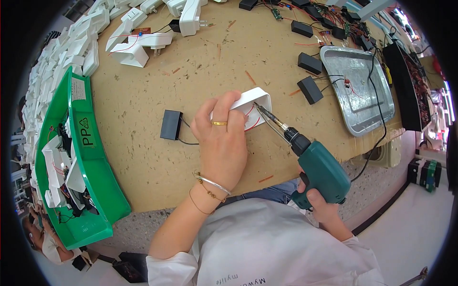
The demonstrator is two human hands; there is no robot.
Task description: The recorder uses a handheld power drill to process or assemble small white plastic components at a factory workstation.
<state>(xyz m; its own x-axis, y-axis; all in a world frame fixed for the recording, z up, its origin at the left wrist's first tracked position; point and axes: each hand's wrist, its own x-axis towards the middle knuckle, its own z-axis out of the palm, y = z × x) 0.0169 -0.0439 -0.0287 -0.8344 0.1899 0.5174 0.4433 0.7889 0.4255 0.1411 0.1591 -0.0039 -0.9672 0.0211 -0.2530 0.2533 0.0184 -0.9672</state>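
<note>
My left hand [223,138] is closed around a white plastic housing [260,98], keeping its hollow side turned to the right. Red wires show inside the housing. In my right hand [318,202] is a green gun-shaped soldering iron [324,171], gripped by its handle. Its metal tip reaches into the housing's opening; whether it touches anything there I cannot tell. To the left of my left hand lies a black box [171,125], with black wires running from it under that hand.
A green bin [100,164] with white and black parts stands at the left. White housings [71,47] are heaped behind it. A metal tray [355,86] sits at the right, near black boxes [310,89]. The iron's cord [381,119] crosses the table edge. Another person [50,238] is at far left.
</note>
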